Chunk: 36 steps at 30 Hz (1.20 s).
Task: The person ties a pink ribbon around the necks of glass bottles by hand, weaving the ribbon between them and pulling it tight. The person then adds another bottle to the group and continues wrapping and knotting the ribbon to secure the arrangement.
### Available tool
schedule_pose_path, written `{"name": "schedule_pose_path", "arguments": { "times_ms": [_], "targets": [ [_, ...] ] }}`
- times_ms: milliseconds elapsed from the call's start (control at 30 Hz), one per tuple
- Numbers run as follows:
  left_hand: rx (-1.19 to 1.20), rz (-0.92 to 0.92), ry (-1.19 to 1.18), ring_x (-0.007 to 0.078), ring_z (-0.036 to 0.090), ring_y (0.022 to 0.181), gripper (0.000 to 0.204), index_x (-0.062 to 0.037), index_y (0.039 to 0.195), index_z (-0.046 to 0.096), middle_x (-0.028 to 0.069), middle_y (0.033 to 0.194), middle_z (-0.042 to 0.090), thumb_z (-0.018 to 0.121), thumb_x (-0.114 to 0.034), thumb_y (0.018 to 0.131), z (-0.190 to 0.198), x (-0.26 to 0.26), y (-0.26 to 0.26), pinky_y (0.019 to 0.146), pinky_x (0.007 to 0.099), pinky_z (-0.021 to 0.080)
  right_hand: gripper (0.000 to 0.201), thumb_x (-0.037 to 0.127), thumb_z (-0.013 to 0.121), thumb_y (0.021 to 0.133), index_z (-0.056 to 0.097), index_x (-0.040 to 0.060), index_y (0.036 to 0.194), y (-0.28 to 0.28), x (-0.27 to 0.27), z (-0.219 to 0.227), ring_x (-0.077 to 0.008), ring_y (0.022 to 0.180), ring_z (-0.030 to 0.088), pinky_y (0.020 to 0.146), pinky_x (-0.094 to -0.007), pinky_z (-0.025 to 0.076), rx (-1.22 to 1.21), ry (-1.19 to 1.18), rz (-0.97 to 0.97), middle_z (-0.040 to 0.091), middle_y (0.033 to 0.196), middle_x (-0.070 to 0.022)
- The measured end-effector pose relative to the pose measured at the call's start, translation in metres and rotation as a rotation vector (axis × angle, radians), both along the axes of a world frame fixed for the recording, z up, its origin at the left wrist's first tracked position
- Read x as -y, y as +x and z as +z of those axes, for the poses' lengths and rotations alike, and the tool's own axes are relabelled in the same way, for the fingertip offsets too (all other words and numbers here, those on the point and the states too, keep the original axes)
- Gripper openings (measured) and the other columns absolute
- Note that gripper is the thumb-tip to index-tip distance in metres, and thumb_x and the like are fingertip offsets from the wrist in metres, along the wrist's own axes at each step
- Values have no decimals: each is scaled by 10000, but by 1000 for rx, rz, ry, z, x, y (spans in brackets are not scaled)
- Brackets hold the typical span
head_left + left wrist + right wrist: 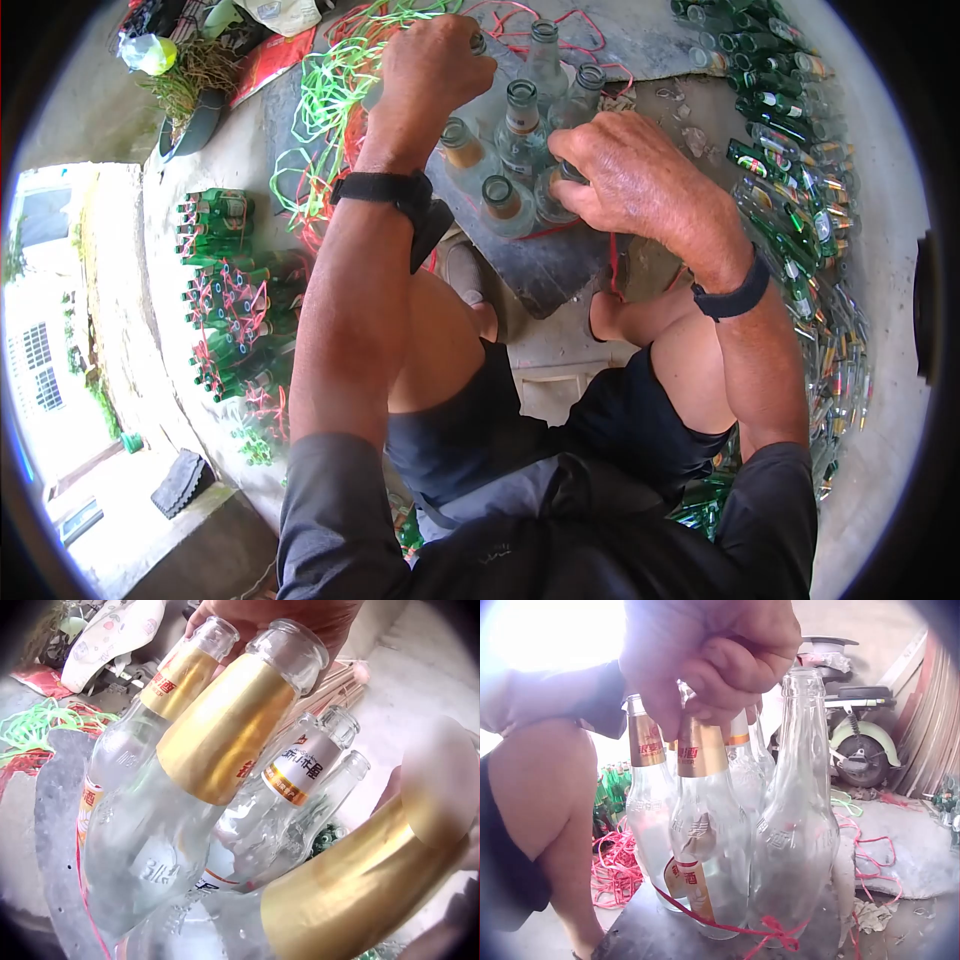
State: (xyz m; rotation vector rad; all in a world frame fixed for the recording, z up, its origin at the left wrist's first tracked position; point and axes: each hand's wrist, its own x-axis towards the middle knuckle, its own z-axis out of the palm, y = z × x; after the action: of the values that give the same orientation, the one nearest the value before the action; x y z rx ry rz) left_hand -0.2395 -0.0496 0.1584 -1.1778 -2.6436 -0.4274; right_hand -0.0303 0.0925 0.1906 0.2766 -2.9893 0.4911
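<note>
A broad stack of empty green and clear bottles (785, 205) fills the right side, and red-tied bundles of green bottles (222, 220) stand on the left. Between them, just beyond the seated person's knees, a dark slab (540, 275) bears the clear bottles (521, 140), upright in a tight cluster, several with gold neck labels. The left hand (432, 75) reaches to the far left of the cluster, its fingers curled on a bottle neck. The right hand (640, 180), at the near right, pinches a gold-labelled neck between thumb and fingers. Loose green strapping (330, 115) lies far left on the floor. A thin red string (776, 930) runs low around the cluster, knotted at one side.
</note>
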Motion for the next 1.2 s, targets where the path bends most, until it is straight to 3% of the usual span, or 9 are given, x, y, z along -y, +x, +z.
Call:
{"name": "schedule_pose_path", "arguments": {
  "times_ms": [67,300,600,667,900,1000,1067,1200],
  "targets": [
    [24,32,-13,403,729,866,385,-72,968,787,194,894,753,808,-367,721,2,-1,2,786,510,574,231,202,740,810,678,-10,878,0,-1,1,-457,890,662,832,-530,525,60,26,11,668,810,-269],
    [36,29,-48,401,730,882,389,-82,992,794,202,908,755,796,-373,734,7,1,2,812,514,577,228,199,737,805,669,-12,855,4,-7,-4,-460,904,655,844,-531,519,-12,7,22,669,816,-269],
    [-26,98,-82,370,747,969,504,-171,1162,803,178,998,779,805,-422,725,5,0,0,886,485,582,224,186,720,789,662,-28,824,3,-10,1,-471,906,649,834,-527,515,56,11,71,655,798,-279],
    [32,87,108,409,717,925,298,-19,955,774,230,932,739,762,-169,698,11,0,12,824,499,565,222,182,721,789,660,-29,820,4,-11,-2,-470,904,656,833,-528,517,-5,1,82,656,794,-278],
    [-12,68,130,412,711,901,280,-7,922,763,235,922,733,755,-159,687,13,1,17,793,508,561,225,180,723,791,653,-31,823,8,-14,0,-472,901,654,828,-531,513,-17,-33,106,651,793,-281],
    [12,92,111,414,714,899,281,-23,928,770,234,920,736,751,-163,685,16,0,11,808,512,559,234,185,723,794,645,-32,826,8,-17,2,-474,902,649,817,-534,509,8,-35,109,648,801,-283],
    [33,161,-60,368,744,975,500,-167,1156,802,178,1014,777,803,-423,727,8,0,0,883,494,580,192,128,663,758,683,15,911,10,-17,0,-423,929,661,849,-506,528,5,-21,98,692,880,-198],
    [14,118,-20,377,739,952,456,-159,1114,804,170,993,775,802,-403,728,6,4,0,870,501,577,182,135,672,754,695,14,888,9,-11,11,-424,923,666,841,-508,529,95,5,55,700,874,-201]
  ]
}}
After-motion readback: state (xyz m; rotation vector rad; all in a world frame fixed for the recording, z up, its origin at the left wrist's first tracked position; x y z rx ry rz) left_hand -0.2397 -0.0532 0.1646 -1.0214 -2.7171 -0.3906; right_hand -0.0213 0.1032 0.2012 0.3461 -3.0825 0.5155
